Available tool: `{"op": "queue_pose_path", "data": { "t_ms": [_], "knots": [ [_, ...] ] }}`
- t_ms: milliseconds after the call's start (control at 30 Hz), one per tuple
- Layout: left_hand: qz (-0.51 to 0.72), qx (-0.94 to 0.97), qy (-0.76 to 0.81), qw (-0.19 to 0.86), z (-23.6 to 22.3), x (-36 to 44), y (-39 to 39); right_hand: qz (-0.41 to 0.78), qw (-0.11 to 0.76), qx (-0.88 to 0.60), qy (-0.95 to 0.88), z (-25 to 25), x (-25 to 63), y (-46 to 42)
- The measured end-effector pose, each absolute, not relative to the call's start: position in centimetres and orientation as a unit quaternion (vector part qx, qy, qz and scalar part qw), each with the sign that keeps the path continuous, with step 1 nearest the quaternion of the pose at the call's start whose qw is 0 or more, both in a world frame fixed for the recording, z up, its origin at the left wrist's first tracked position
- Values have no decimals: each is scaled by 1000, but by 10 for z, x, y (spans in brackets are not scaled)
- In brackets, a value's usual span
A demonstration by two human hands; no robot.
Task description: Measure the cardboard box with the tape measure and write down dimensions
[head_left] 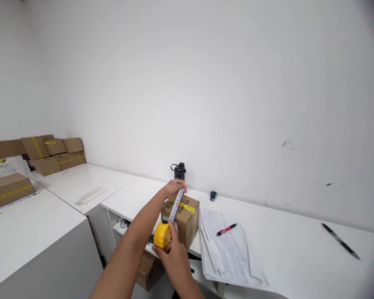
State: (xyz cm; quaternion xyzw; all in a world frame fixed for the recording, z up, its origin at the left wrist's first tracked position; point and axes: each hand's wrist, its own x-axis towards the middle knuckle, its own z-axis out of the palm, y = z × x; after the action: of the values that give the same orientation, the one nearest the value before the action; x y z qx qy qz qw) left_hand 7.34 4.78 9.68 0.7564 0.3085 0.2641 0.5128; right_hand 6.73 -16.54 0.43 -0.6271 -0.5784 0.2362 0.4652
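A yellow tape measure (162,235) is in my right hand (177,255), whose fingers and thumb close round its case at the near side of a cardboard box (188,216). Its white blade (176,204) runs out across the box top, with black numbers showing. At the box's far edge, my left hand (175,187) is closed on the blade's free end; the tip itself is hidden by the fingers. Yellow tape crosses the box, which sits at the front of the white desk (286,249). Just behind my left hand stands a black bottle (179,171).
Right of the box lie written papers (229,253) with a red-and-black pen (227,229) on them. A small dark watch-like object (213,195) lies near the wall, a knife-like object (340,241) far right. Cardboard boxes (70,161) are stacked at left; another box (148,270) is below.
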Motion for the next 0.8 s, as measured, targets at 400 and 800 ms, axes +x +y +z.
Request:
{"op": "queue_pose_path", "data": {
  "t_ms": [400, 800],
  "knots": [
    [141, 812, 379, 422, 87, 79, 72, 124, 330, -686, -636, 39, 76, -157],
    [199, 721, 451, 487, 71, 64, 44, 174, 315, -674, -645, 31, 90, -164]
  ]
}}
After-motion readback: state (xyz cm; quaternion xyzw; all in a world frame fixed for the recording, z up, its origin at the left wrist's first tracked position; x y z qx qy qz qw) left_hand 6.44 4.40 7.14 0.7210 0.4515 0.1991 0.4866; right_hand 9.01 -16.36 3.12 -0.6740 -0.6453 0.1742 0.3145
